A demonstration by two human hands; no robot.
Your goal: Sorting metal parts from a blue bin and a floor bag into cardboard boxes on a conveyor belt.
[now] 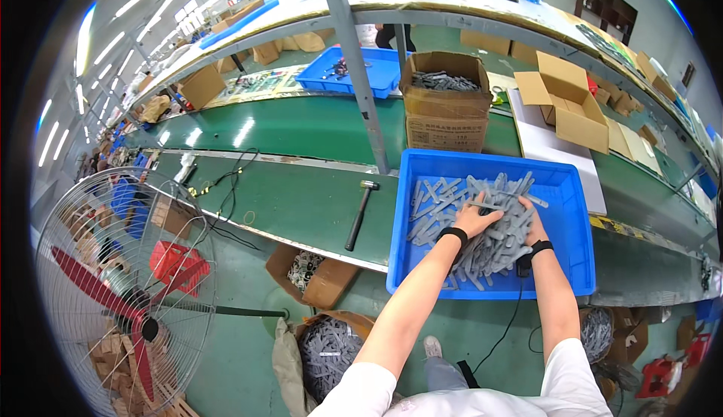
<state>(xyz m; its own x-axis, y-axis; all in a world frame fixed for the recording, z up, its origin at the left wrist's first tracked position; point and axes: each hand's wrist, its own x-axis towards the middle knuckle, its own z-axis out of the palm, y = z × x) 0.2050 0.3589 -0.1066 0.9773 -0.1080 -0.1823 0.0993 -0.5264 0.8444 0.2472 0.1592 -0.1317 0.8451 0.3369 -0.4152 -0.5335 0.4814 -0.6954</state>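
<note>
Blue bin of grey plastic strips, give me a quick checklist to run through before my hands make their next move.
1. Both hands in the bin: ok. The left hand and right hand rest on the pile of grey strips.
2. A strip actually held: cannot tell. The fingers curl into the pile, but a grasp is not clear.
3. Blue bin fully on the bench: not ok. Its near edge overhangs the green bench.
4. Hammer out of the way: ok, it lies left of the bin, apart from it.
5. Cable from the right wristband free: cannot tell where it ends.
</note>
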